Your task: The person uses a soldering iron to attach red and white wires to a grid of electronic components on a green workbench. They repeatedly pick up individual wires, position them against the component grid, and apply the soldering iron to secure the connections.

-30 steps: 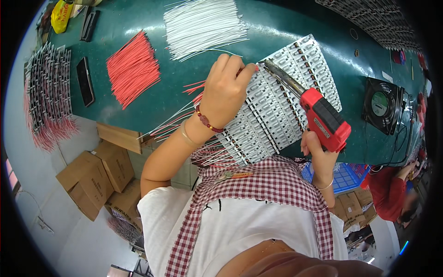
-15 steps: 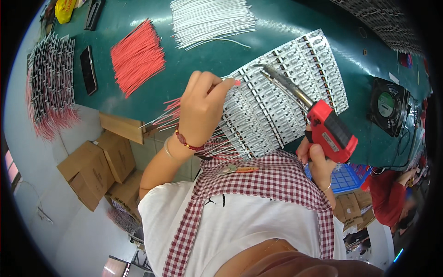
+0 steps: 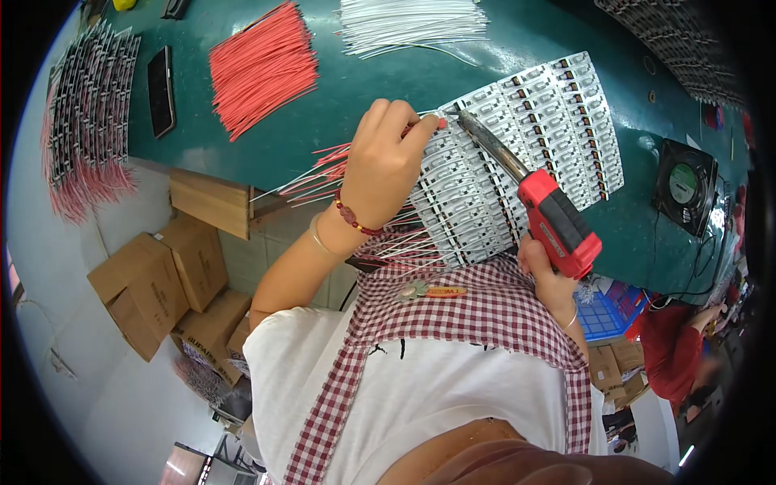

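My left hand (image 3: pixel 386 162) is closed in a pinch at the upper left corner of a panel of small circuit boards (image 3: pixel 521 149). Red and white wires (image 3: pixel 323 171) stick out behind this hand, and a short white end and a red bit show at its fingertips. My right hand (image 3: pixel 543 273) grips a red and black soldering gun (image 3: pixel 559 226). Its dark tip reaches the panel's corner, close beside the left fingertips; whether it touches a wire I cannot tell. Along the panel's lower left edge, more white and red wires (image 3: pixel 416 242) hang over my checked apron.
On the green table (image 3: pixel 242 166) lie a red wire pile (image 3: pixel 265 69), a white wire pile (image 3: pixel 412 23) and a phone (image 3: pixel 162 90). Wired boards (image 3: pixel 90 121) hang at the far left edge. A small fan (image 3: pixel 684 186) stands right. Another person's red sleeve (image 3: pixel 669 347) shows lower right.
The soldering gun's tip has come down to the panel's corner by my left fingertips, and the gun has swung more upright. A white wire end now shows at the left fingertips. The whole view has shifted.
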The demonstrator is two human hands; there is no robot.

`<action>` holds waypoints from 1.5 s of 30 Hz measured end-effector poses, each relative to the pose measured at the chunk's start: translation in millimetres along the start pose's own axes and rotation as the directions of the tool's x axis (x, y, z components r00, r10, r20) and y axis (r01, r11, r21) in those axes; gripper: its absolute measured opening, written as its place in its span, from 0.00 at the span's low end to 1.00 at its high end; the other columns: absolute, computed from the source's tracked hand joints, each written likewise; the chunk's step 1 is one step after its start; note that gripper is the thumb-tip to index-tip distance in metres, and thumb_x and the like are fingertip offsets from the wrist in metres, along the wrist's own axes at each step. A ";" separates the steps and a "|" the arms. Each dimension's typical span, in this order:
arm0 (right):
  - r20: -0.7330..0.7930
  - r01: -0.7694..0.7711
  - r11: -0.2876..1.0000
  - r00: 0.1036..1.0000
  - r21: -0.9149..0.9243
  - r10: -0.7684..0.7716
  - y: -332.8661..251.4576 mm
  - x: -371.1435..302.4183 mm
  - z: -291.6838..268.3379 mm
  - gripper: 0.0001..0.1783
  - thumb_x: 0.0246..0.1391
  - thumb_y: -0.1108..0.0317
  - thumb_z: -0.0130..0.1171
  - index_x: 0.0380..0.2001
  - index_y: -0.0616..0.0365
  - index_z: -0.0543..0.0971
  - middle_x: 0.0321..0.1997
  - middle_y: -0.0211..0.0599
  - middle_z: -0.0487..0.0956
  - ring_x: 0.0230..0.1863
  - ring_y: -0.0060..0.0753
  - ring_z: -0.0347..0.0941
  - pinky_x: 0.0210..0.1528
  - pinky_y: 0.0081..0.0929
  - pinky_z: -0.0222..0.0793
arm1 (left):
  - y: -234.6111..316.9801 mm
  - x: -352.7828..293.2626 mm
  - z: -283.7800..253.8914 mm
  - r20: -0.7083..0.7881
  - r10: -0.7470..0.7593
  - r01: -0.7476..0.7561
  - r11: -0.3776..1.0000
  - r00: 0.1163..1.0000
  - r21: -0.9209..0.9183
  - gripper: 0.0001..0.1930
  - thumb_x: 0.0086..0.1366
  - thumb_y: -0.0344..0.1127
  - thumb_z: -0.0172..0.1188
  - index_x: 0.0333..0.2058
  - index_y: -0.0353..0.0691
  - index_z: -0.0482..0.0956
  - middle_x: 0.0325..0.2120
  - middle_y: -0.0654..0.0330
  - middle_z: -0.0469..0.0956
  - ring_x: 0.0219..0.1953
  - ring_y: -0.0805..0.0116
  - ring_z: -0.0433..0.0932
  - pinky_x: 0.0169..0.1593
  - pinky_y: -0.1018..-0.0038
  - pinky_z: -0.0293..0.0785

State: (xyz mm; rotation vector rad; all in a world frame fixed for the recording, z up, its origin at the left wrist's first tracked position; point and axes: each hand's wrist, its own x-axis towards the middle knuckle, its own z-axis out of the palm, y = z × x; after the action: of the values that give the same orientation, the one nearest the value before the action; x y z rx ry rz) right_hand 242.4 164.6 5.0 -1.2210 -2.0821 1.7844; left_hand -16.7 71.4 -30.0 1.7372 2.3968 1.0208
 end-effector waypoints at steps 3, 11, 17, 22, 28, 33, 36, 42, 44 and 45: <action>0.004 0.012 0.999 1.000 -0.039 -0.011 0.8 -1.0 0.1 0.06 0.45 0.75 0.64 0.29 0.64 0.79 0.24 0.38 0.77 0.19 0.28 0.71 0.24 0.25 0.66 | -1.0 -1.1 0.0 -0.004 0.003 -0.003 1.000 1.000 -0.007 0.12 0.48 0.20 0.64 0.34 0.37 0.82 0.24 0.61 0.68 0.28 0.65 0.67 0.31 0.70 0.67; -0.038 -0.009 1.000 0.999 -0.027 0.008 -7.9 1.3 7.1 0.06 0.45 0.75 0.64 0.28 0.63 0.79 0.22 0.34 0.76 0.19 0.24 0.69 0.24 0.25 0.65 | 0.7 -1.6 -0.7 0.044 -0.014 0.014 1.000 0.999 -0.001 0.10 0.50 0.23 0.59 0.34 0.34 0.80 0.26 0.59 0.67 0.31 0.62 0.68 0.35 0.68 0.67; -0.081 -0.045 0.997 0.995 0.060 0.050 -11.6 -4.3 8.8 0.04 0.48 0.75 0.64 0.28 0.62 0.79 0.22 0.33 0.77 0.21 0.24 0.72 0.24 0.25 0.67 | 1.1 -0.2 -1.4 0.038 -0.011 0.011 1.000 0.999 0.003 0.11 0.49 0.20 0.61 0.34 0.35 0.81 0.25 0.60 0.67 0.29 0.63 0.68 0.33 0.69 0.68; -0.019 0.023 0.999 1.000 -0.033 -0.023 -0.5 -4.2 6.8 0.08 0.53 0.71 0.62 0.35 0.64 0.77 0.23 0.33 0.77 0.22 0.23 0.71 0.25 0.23 0.65 | 1.1 1.8 -2.1 0.026 0.000 0.000 1.000 1.000 0.012 0.12 0.48 0.19 0.62 0.33 0.35 0.82 0.24 0.60 0.67 0.29 0.63 0.68 0.32 0.69 0.68; -0.103 -0.026 0.973 0.993 0.228 0.050 -17.3 -10.7 7.4 0.29 0.57 0.53 0.62 0.52 0.67 0.70 0.23 0.34 0.75 0.19 0.20 0.66 0.22 0.18 0.60 | 2.2 3.9 -1.0 0.057 0.012 -0.015 0.999 0.998 0.046 0.10 0.48 0.20 0.62 0.32 0.35 0.81 0.24 0.60 0.67 0.29 0.63 0.68 0.33 0.69 0.68; -0.104 -0.059 0.941 0.990 0.333 0.099 -13.7 -16.9 4.0 0.40 0.53 0.43 0.63 0.55 0.67 0.67 0.22 0.37 0.75 0.17 0.22 0.66 0.19 0.18 0.60 | 1.6 4.7 -1.0 0.088 0.053 -0.062 0.993 0.995 0.105 0.09 0.49 0.23 0.61 0.32 0.36 0.80 0.25 0.60 0.67 0.29 0.63 0.68 0.34 0.69 0.67; -0.095 -0.060 0.940 0.991 0.335 0.097 -8.1 -20.2 5.2 0.39 0.54 0.44 0.63 0.55 0.67 0.68 0.21 0.37 0.75 0.17 0.22 0.66 0.19 0.19 0.60 | 0.0 5.2 1.2 0.076 0.086 -0.095 0.987 0.993 0.127 0.08 0.49 0.25 0.61 0.31 0.37 0.79 0.26 0.60 0.67 0.29 0.63 0.68 0.35 0.69 0.67; -0.095 -0.008 0.934 0.994 0.358 0.045 0.8 -20.3 10.0 0.33 0.57 0.50 0.61 0.55 0.67 0.69 0.20 0.36 0.73 0.17 0.22 0.65 0.19 0.20 0.60 | 5.1 4.2 -2.4 -0.006 0.147 -0.145 0.981 0.989 0.126 0.13 0.47 0.22 0.61 0.34 0.37 0.80 0.25 0.60 0.68 0.29 0.63 0.68 0.34 0.69 0.67; -0.079 -0.002 0.937 0.996 0.349 0.032 2.6 -20.4 9.8 0.31 0.59 0.53 0.60 0.55 0.67 0.69 0.20 0.36 0.73 0.16 0.22 0.65 0.19 0.20 0.60 | 9.2 0.0 -1.5 0.016 0.126 -0.127 0.990 0.992 0.061 0.14 0.46 0.21 0.61 0.35 0.37 0.81 0.25 0.61 0.68 0.29 0.63 0.68 0.33 0.70 0.68; -0.063 -0.016 0.941 0.997 0.339 0.040 2.8 -20.3 9.3 0.29 0.59 0.54 0.59 0.54 0.66 0.69 0.20 0.36 0.72 0.16 0.22 0.65 0.19 0.20 0.60 | 10.3 -1.9 -0.1 0.028 0.116 -0.117 0.993 0.993 0.029 0.15 0.46 0.20 0.61 0.36 0.37 0.82 0.25 0.61 0.68 0.29 0.63 0.68 0.32 0.70 0.68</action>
State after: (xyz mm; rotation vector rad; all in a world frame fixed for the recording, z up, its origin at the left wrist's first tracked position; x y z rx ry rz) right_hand 251.8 144.3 7.7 -1.1975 -1.6370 1.9768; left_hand -7.3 71.4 -25.5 1.9081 2.3321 0.9719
